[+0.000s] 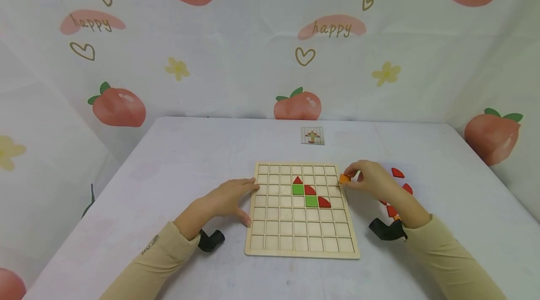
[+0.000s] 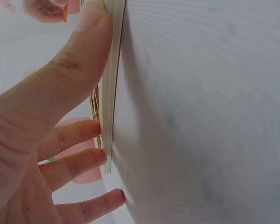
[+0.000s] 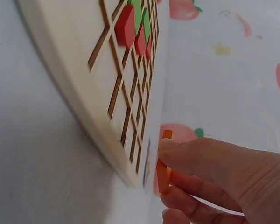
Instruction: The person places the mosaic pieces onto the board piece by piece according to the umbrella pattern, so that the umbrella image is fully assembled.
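Note:
A wooden grid board (image 1: 301, 229) lies flat on the table. On its upper cells sit a red triangle (image 1: 297, 180), two green squares (image 1: 297, 190) and two red quarter-round pieces (image 1: 324, 202). My left hand (image 1: 225, 199) rests along the board's left edge, thumb and fingers spread and touching its side. In the right hand (image 1: 369, 179), thumb and fingers pinch an orange piece (image 1: 344, 178) just over the board's upper right edge. The right wrist view shows that orange piece (image 3: 164, 175) edge-on, apart from the grid.
Several red pieces (image 1: 397, 173) lie to the right of the board, some partly hidden by the right forearm. A small pattern card (image 1: 312, 136) lies behind the board. Black wrist-camera mounts (image 1: 212, 241) jut out beneath both wrists. A printed cloth (image 1: 236, 56) hangs behind the table.

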Demonstrator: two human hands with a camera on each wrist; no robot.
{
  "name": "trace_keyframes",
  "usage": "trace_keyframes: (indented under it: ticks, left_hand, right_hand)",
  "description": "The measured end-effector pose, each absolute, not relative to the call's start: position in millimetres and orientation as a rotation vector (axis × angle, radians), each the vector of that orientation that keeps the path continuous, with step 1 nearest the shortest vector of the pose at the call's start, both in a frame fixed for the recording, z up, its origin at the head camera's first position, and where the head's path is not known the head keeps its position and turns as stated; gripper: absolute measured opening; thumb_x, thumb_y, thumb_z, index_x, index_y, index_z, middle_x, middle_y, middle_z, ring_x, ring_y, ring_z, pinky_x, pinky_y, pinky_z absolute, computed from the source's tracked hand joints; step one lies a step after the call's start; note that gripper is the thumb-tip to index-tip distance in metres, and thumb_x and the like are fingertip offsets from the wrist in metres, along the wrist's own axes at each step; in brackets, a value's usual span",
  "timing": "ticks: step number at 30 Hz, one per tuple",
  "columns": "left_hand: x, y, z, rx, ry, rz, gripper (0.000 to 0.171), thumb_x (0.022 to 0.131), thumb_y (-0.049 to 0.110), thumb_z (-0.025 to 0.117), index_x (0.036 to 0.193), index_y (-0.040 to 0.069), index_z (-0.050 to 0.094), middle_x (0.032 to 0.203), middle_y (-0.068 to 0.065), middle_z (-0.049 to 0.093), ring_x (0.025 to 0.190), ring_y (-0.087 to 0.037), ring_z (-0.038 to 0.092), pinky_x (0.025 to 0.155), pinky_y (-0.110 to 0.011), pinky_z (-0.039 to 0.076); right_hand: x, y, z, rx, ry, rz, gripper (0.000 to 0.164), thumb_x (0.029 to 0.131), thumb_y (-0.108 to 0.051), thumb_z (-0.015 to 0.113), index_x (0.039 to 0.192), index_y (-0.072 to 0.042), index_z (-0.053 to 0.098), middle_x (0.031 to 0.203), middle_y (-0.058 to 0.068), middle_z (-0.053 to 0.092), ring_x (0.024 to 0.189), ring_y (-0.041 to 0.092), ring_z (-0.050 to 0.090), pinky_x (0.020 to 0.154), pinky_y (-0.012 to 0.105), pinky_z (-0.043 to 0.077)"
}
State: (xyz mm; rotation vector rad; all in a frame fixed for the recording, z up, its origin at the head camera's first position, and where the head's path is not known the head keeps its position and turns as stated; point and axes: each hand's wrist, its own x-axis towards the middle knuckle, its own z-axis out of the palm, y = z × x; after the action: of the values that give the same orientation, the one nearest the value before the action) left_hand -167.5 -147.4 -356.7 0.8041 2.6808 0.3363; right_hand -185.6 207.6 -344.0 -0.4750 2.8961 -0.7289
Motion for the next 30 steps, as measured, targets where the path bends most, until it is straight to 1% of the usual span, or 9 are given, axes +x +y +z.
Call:
trace_keyframes:
  ticks: [10, 13, 20, 23, 27, 30]
  left_hand:
    - [-167.0, -147.2, -356.1, 0.815, 2.683, 0.33, 0.09, 0.064, 0.036, 0.082, 0.136, 0.001, 0.044, 0.147, -0.019, 0.038, 0.135, -0.036, 0.038, 0.112, -0.049, 0.032]
    - [-166.9, -147.2, -356.3, 0.809, 2.684, 0.328, 0.09, 0.063, 0.037, 0.082, 0.136, 0.001, 0.044, 0.147, -0.019, 0.038, 0.135, -0.036, 0.037, 0.113, -0.049, 0.032]
    - [-167.0, -146.9, -356.9, 0.807, 2.683, 0.336, 0.09, 0.064, 0.037, 0.082, 0.137, 0.002, 0.044, 0.147, -0.018, 0.037, 0.135, -0.036, 0.037, 0.113, -0.049, 0.031]
    - [-167.2, -146.9, -356.7, 0.809, 2.683, 0.331, 0.09, 0.064, 0.037, 0.082, 0.137, 0.002, 0.044, 0.148, -0.018, 0.037, 0.135, -0.036, 0.037, 0.113, -0.049, 0.032]
    - [-167.9, -146.9, -357.0, 0.809, 2.684, 0.323, 0.09, 0.063, 0.038, 0.082, 0.137, 0.002, 0.044, 0.148, -0.018, 0.037, 0.135, -0.036, 0.037, 0.113, -0.049, 0.032]
    - [-168.4, -147.2, -357.7, 0.809, 2.683, 0.318, 0.09, 0.063, 0.038, 0.082, 0.137, 0.002, 0.044, 0.148, -0.018, 0.037, 0.136, -0.035, 0.037, 0.113, -0.049, 0.031]
  right_hand:
    - [-177.3, 177.5, -343.7, -0.584, 2.841, -0.736, 0.025, 0.079, -0.019, 0.073, 0.098, -0.003, 0.068, 0.088, 0.005, 0.063, 0.076, 0.017, 0.05, 0.055, 0.02, 0.043]
    - [-175.7, 169.6, -345.6, -0.643, 2.833, -0.733, 0.024, 0.079, -0.02, 0.074, 0.096, -0.004, 0.068, 0.087, 0.003, 0.063, 0.074, 0.015, 0.05, 0.056, 0.019, 0.043]
    - [-171.1, 151.3, -347.0, -0.7, 2.796, -0.733, 0.018, 0.079, -0.015, 0.073, 0.095, -0.007, 0.068, 0.085, 0.0, 0.063, 0.07, 0.011, 0.049, 0.058, 0.018, 0.043]
    - [-170.3, 145.4, -347.9, -0.746, 2.802, -0.715, 0.019, 0.079, -0.016, 0.073, 0.094, -0.007, 0.068, 0.085, 0.0, 0.065, 0.067, 0.01, 0.049, 0.057, 0.017, 0.043]
    - [-170.2, 139.2, -349.9, -0.844, 2.802, -0.69, 0.02, 0.078, -0.017, 0.074, 0.093, -0.006, 0.069, 0.084, 0.0, 0.067, 0.068, 0.008, 0.051, 0.06, 0.016, 0.044]
    - [-170.2, 135.3, -352.1, -0.889, 2.8, -0.671, 0.018, 0.078, -0.019, 0.074, 0.091, -0.007, 0.069, 0.081, -0.001, 0.066, 0.067, 0.007, 0.05, 0.059, 0.015, 0.043]
